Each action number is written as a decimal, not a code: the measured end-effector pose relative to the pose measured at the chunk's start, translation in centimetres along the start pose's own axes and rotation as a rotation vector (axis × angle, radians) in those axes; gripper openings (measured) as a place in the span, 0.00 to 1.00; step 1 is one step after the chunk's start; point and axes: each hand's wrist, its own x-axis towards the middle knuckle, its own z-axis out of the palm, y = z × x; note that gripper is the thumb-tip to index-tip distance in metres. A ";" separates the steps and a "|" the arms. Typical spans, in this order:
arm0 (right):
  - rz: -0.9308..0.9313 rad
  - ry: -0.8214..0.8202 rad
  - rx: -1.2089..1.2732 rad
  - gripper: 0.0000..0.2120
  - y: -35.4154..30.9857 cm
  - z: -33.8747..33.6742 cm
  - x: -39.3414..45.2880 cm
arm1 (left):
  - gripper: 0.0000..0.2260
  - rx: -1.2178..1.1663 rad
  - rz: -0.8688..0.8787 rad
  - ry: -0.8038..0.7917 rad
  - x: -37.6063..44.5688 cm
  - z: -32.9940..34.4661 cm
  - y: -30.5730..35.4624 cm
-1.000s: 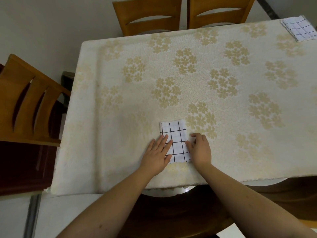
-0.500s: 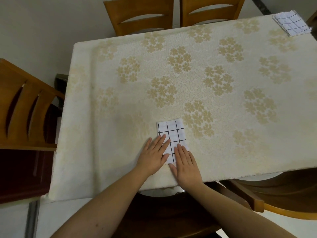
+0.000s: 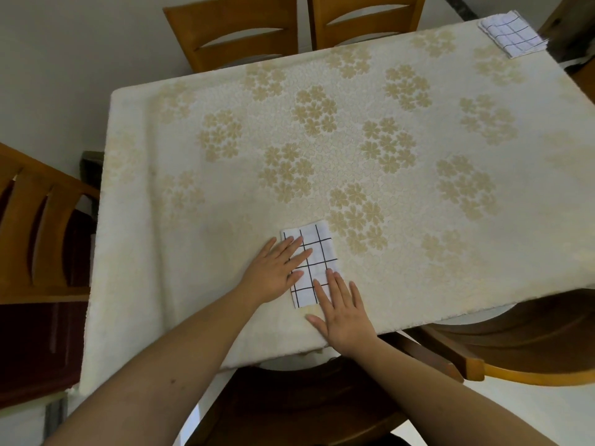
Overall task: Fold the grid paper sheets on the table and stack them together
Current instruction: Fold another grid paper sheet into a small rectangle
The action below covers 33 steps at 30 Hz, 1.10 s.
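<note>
While both hands, left hand (image 3: 279, 271) and right hand (image 3: 342, 312), press flat-fingered on one folded sheet (image 3: 310, 263), one stack (image 3: 512, 35) lies far off.

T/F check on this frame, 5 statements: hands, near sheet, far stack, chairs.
1. Both hands lie flat on the near sheet. True: the left hand and the right hand press it with straight fingers.
2. The near sheet is fully unfolded. False: it is a small folded rectangle.
3. The far stack sits at the table's far right corner. True.
4. The right hand pinches a corner of the sheet and lifts it. False: the fingers are flat and the sheet lies on the tablecloth.
5. Two chairs stand at the far side of the table. True.
</note>
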 end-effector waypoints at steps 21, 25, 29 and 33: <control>0.033 -0.089 0.001 0.34 -0.1 -0.6 0.3 | 0.25 -0.011 0.129 0.088 3.6 -3.4 0.1; 0.034 -0.107 0.011 0.35 -0.1 -0.5 0.4 | 0.24 -0.052 0.381 -0.005 3.3 -2.3 2.8; 0.024 -0.152 -0.011 0.36 0.1 -0.3 0.5 | 0.24 -0.040 0.302 -0.095 4.5 -1.4 1.7; -0.001 -0.161 -0.039 0.35 0.2 -0.4 0.3 | 0.23 0.029 0.285 -0.107 6.1 -2.0 0.6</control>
